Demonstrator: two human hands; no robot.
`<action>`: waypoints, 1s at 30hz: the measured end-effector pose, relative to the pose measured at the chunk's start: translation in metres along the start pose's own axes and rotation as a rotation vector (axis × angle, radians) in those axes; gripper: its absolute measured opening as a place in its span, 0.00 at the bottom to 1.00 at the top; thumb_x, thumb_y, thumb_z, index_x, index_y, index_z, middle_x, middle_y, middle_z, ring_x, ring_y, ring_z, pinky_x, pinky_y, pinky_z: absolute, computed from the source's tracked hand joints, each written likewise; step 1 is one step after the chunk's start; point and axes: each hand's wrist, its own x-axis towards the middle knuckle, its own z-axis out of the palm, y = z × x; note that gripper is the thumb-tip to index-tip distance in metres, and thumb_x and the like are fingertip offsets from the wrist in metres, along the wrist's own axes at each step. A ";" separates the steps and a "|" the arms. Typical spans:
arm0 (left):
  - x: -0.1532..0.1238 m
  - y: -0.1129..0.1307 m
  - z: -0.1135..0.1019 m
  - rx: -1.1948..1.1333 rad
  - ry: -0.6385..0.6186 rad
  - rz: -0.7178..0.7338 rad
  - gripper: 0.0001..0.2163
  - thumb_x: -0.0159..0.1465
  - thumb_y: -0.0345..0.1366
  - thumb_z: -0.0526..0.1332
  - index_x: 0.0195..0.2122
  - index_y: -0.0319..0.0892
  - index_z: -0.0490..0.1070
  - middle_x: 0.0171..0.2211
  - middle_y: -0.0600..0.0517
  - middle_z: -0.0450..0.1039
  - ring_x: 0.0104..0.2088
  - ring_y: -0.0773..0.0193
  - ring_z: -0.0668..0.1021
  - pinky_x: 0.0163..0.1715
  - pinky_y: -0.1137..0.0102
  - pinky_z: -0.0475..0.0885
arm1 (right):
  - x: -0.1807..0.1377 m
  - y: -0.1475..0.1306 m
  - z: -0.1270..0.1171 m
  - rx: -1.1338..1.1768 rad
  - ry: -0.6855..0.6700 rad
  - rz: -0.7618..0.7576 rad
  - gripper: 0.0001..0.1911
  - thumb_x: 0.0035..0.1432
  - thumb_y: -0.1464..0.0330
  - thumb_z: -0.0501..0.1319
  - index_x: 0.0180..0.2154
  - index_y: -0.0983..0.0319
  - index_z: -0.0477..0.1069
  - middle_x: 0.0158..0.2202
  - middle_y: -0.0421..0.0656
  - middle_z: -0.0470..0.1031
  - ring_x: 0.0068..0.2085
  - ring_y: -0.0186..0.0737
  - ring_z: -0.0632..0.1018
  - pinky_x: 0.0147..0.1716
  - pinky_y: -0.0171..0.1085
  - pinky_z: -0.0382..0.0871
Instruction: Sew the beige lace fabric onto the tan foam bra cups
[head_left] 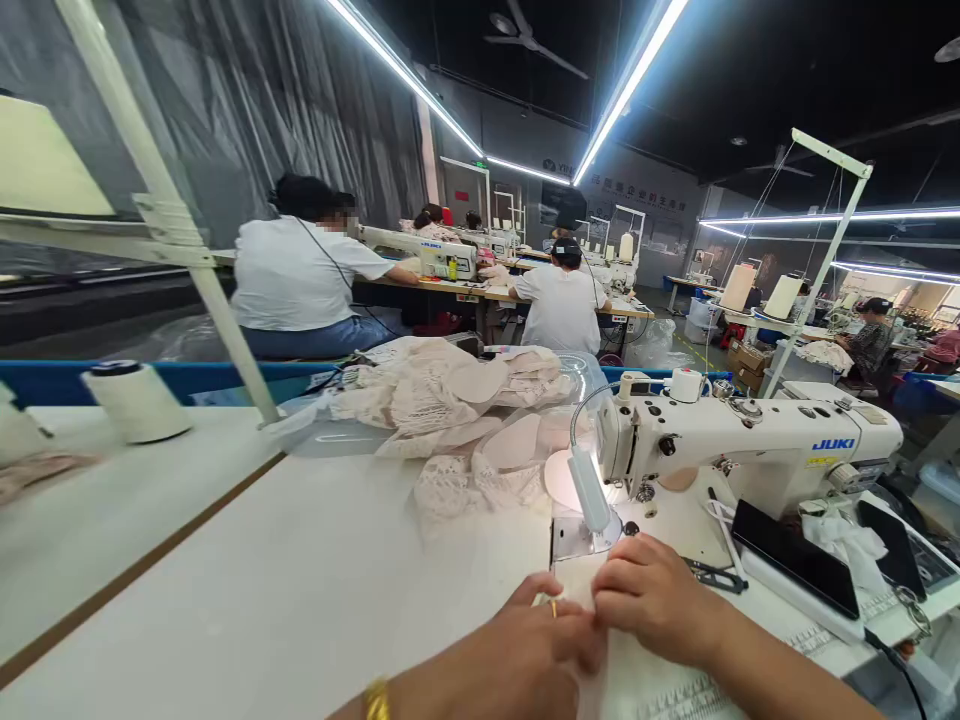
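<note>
Just in front of the needle area of a white sewing machine (750, 430), both hands are on a pale fabric piece (574, 578). My left hand (536, 640), wearing a ring and a gold bracelet, has its fingers bent and closed on the fabric's near part. Right beside it, my right hand (652, 600) pinches the same fabric with curled fingers. Much of the piece is hidden under the hands. A small lamp (589, 490) lights the metal needle plate (574, 537). Behind, a heap of cream lace garments (450, 395) spills onto the white table (300, 580).
Right of my hands lie thread snips (712, 576), a black phone (795, 555) and a crumpled white cloth (844, 535). A thread cone (137, 403) stands at left near a slanted white pole (172, 220). Co-workers in white shirts (292, 275) sit at machines ahead.
</note>
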 end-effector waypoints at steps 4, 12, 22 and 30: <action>0.019 -0.009 -0.027 0.278 -0.031 0.014 0.11 0.48 0.20 0.63 0.25 0.45 0.73 0.45 0.57 0.80 0.41 0.59 0.83 0.63 0.57 0.60 | 0.004 0.028 0.021 -0.065 -0.094 0.046 0.11 0.70 0.76 0.66 0.35 0.58 0.71 0.37 0.39 0.81 0.41 0.41 0.74 0.35 0.38 0.61; 0.022 -0.014 -0.033 0.253 -0.065 -0.096 0.12 0.53 0.18 0.64 0.26 0.45 0.74 0.48 0.56 0.77 0.43 0.58 0.82 0.64 0.50 0.57 | -0.006 0.023 0.000 0.179 -0.072 0.223 0.19 0.56 0.86 0.56 0.38 0.58 0.73 0.41 0.38 0.83 0.40 0.40 0.75 0.37 0.37 0.64; 0.025 -0.018 -0.032 0.260 -0.012 -0.032 0.09 0.58 0.22 0.63 0.28 0.45 0.74 0.45 0.55 0.79 0.39 0.61 0.80 0.60 0.52 0.60 | -0.004 0.027 0.003 0.165 -0.150 0.335 0.16 0.60 0.84 0.58 0.38 0.58 0.76 0.40 0.38 0.82 0.39 0.41 0.74 0.40 0.37 0.66; 0.025 -0.020 -0.034 0.325 0.004 -0.020 0.09 0.58 0.25 0.66 0.31 0.49 0.79 0.45 0.56 0.81 0.38 0.62 0.79 0.57 0.59 0.66 | -0.007 0.029 0.004 0.151 -0.184 0.353 0.17 0.61 0.83 0.56 0.38 0.58 0.75 0.39 0.40 0.80 0.38 0.42 0.74 0.41 0.37 0.66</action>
